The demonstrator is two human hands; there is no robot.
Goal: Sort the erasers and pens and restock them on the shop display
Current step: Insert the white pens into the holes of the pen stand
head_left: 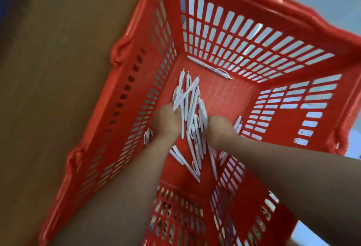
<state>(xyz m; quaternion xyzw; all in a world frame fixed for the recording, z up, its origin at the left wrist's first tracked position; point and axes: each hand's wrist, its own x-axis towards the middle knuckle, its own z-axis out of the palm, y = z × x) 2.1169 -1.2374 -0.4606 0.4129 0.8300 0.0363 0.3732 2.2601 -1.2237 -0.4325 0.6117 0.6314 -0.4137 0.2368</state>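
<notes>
One red basket [224, 93] with slotted walls stands on a brown surface [58, 70]. Both hands reach down into it: the left hand [166, 121] and the right hand [218, 126] curl in from either side around one bundle of white pens [192, 105], gripping it between them above the basket floor. The bundle holds roughly ten pens, crossed and blurred, so an exact count is not possible. A single pen [210, 67] lies along the far edge of the floor. One pen [146, 136] sits against the left wall, another [238, 123] against the right wall. About four loose pens [192, 165] lie on the floor beneath the wrists
</notes>
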